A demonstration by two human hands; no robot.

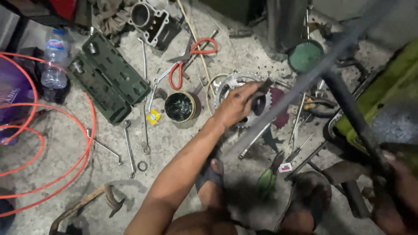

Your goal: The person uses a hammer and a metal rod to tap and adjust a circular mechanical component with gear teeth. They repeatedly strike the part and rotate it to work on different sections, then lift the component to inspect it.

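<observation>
Sprocket (237, 85) sits on the concrete floor (65, 143) just right of centre, a bit above the middle of the frame, and that's where the left hand (237, 104) is. The arm comes up from the bottom centre and the fingers are curled shut around a small dark tool (264, 85), its tip poking out up and to the right over the toothed ring. Can't really tell what kind of tool it is, too dark and partly hidden by the hand.

Right hand (394, 191) is down in the lower right corner, blurry, wrapped around a dark metal bar (348, 109) that runs diagonally up toward the top centre-right. Looks like a closed grip, but that corner is pretty smeared.

Around it, the usual floor mess. A round open tin of black grease (180, 106) sits just left of the sprocket. A green socket set case (109, 78) lies open in the upper left, with a plastic water bottle (54, 58) further left of it. Orange hose (89, 143) loops around the left side. A few wrenches (128, 148) are scattered lower left of the tin, and red-handled shears (191, 56) lie above it. An engine cylinder block (150, 19) is up at the top, left of centre. A green round lid (305, 55) sits at the upper right, and a sandalled foot (211, 178) shows at the bottom centre.
</observation>
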